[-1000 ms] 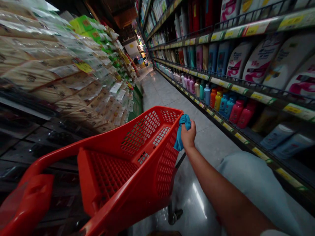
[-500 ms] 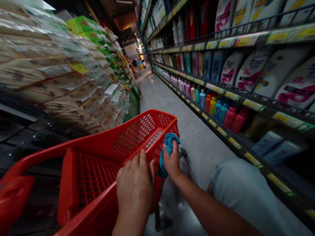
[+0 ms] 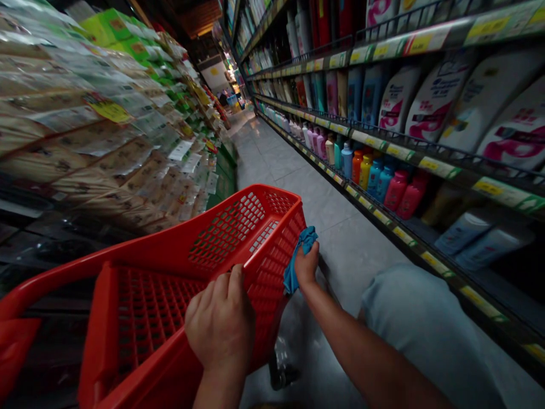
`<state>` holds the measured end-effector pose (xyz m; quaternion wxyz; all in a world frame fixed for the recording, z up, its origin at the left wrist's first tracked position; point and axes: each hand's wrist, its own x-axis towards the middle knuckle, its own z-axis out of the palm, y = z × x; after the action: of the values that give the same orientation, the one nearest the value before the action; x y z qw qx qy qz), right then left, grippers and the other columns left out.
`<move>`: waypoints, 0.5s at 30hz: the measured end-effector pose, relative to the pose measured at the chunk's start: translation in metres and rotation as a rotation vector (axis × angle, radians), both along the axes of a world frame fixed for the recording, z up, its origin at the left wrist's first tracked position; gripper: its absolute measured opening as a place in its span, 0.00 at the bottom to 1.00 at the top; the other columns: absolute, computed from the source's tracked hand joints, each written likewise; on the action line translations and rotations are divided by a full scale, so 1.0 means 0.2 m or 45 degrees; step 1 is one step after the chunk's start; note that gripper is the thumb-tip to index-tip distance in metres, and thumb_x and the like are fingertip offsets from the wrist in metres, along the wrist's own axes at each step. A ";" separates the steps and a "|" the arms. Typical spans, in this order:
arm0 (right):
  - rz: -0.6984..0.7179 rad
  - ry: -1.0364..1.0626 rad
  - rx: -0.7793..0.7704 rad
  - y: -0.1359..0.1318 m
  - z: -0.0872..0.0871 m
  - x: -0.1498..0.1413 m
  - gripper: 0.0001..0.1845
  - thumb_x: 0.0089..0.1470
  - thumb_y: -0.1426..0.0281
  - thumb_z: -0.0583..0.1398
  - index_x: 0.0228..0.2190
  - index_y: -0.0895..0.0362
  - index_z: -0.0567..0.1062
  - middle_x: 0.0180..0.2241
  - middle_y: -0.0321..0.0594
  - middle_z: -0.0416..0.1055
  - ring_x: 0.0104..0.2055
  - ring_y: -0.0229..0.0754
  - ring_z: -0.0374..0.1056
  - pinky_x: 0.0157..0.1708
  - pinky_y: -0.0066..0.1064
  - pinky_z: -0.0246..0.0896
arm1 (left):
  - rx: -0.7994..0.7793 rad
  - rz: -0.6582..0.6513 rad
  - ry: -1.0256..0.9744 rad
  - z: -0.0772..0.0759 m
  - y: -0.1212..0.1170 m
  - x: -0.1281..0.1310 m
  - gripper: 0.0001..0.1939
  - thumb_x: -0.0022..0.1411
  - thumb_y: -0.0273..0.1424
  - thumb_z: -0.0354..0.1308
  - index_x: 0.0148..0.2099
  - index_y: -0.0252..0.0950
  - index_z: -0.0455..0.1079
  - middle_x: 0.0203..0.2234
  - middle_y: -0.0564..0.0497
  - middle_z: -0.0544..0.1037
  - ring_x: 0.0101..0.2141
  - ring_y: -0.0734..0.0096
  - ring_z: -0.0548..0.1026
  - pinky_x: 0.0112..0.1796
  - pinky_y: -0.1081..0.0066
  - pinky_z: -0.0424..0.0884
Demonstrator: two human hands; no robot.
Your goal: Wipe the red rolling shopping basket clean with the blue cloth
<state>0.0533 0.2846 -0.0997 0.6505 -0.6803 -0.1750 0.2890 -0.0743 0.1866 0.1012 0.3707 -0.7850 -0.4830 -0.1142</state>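
A red plastic shopping cart (image 3: 145, 244) with lattice sides stands in front of me. My left hand (image 3: 221, 321) is closed over the near rim of the cart, its fingers hooked over the edge. A crumpled blue cloth (image 3: 293, 270) is bunched in my right hand (image 3: 307, 264), beside the cart's outer side wall near the front. Part of the cloth hangs below my fingers, close to the lattice; whether it touches the wall I cannot tell.
Shelves on the right hold shampoo bottles (image 3: 395, 99) above price strips (image 3: 430, 165). Stacked plastic-wrapped packs (image 3: 106, 153) line the left. A grey tiled floor (image 3: 276, 165) runs down the aisle. My bent knee (image 3: 409, 307) is at lower right, and a cart wheel (image 3: 279, 375) shows below.
My right hand has moved with the cloth slightly right and up, away from the rim. My left hand has shifted a little left and its fingers have curled over the rim.
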 end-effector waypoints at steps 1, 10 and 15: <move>-0.005 -0.003 0.022 -0.03 0.01 -0.03 0.13 0.55 0.65 0.53 0.42 0.56 0.67 0.44 0.53 0.74 0.48 0.52 0.72 0.54 0.45 0.64 | 0.002 -0.023 -0.004 0.00 -0.01 -0.02 0.13 0.66 0.22 0.52 0.50 0.33 0.72 0.29 0.50 0.78 0.31 0.60 0.75 0.36 0.62 0.61; -0.084 -0.129 0.312 0.03 0.30 0.37 0.15 0.50 0.62 0.57 0.38 0.57 0.74 0.39 0.46 0.76 0.44 0.47 0.71 0.51 0.40 0.65 | -0.030 -0.198 -0.017 0.03 -0.13 -0.21 0.18 0.63 0.20 0.50 0.52 0.32 0.72 0.34 0.45 0.82 0.33 0.61 0.78 0.43 0.60 0.65; 0.375 0.057 0.283 0.08 0.33 0.58 0.15 0.42 0.60 0.61 0.31 0.55 0.74 0.26 0.33 0.71 0.29 0.39 0.65 0.36 0.31 0.64 | -0.040 -0.332 0.009 0.04 -0.19 -0.30 0.16 0.65 0.21 0.49 0.53 0.31 0.71 0.34 0.44 0.83 0.32 0.61 0.79 0.44 0.57 0.66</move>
<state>0.1692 0.3010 -0.0345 0.6762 -0.5646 -0.2890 0.3748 -0.1353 0.1494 0.1089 0.3420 -0.8473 -0.3771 -0.1511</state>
